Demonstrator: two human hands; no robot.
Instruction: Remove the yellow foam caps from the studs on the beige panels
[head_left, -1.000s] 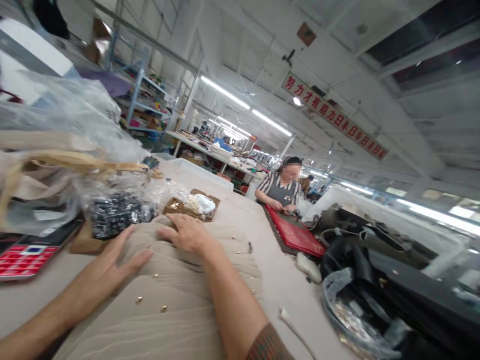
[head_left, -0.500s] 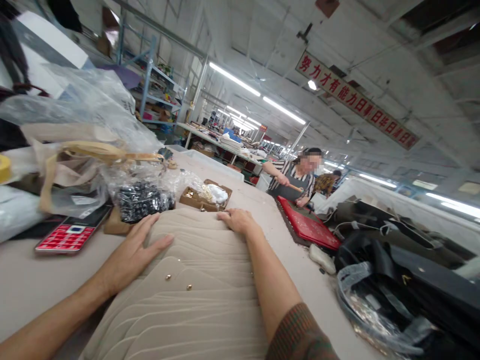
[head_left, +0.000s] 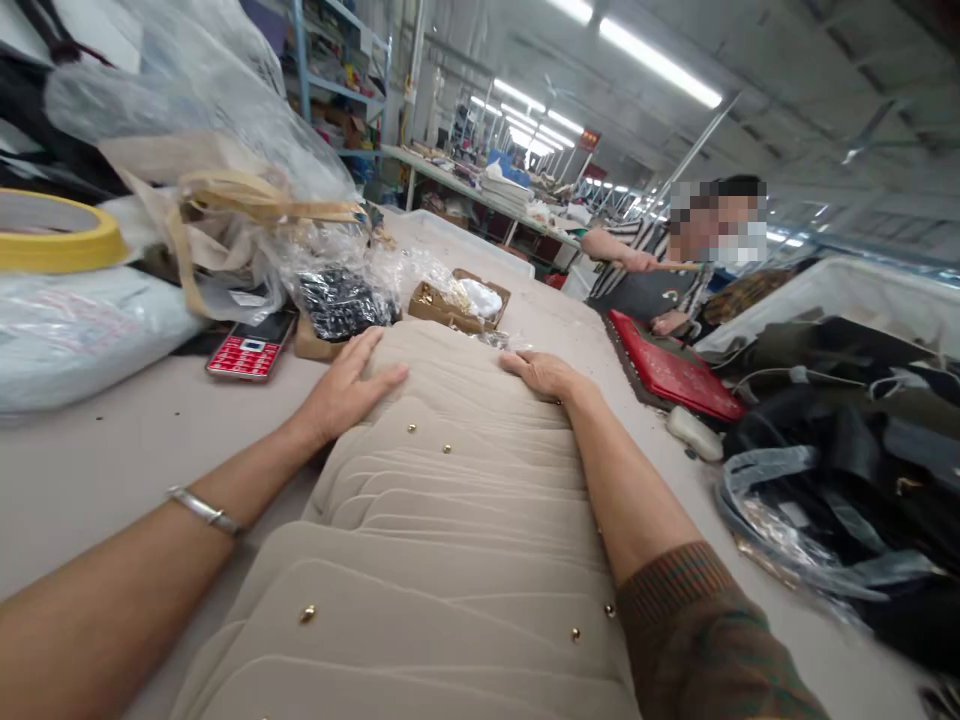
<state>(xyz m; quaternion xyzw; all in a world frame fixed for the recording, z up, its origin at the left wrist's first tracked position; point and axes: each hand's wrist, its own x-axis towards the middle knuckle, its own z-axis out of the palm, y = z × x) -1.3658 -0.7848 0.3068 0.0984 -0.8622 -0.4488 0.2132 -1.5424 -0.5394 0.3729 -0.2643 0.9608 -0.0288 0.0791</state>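
A long overlapping row of beige flat panels (head_left: 465,560) with rounded corners runs down the table in front of me. Small gold studs show on some of them. My left hand (head_left: 346,392) rests along the left edge near the far end, thumb and fingers apart. At the far right edge lies my right hand (head_left: 541,372), its fingers reaching over the panels; its underside is hidden. Just beyond the far end sit a small cardboard box (head_left: 450,315) with gold bits and white material, and a plastic-wrapped black bundle (head_left: 341,300).
On the left are a red-keyed phone (head_left: 244,355), a yellow tape roll (head_left: 60,235) and clear plastic bags. Black bags (head_left: 847,470) crowd the right. Across the table (head_left: 225,460), a person holds a wooden-handled tool (head_left: 667,266) above a red board (head_left: 671,370).
The view has tilted down and shifted left, so more of the near panels and a bracelet on my left wrist show. Both hands stay at the far end of the row.
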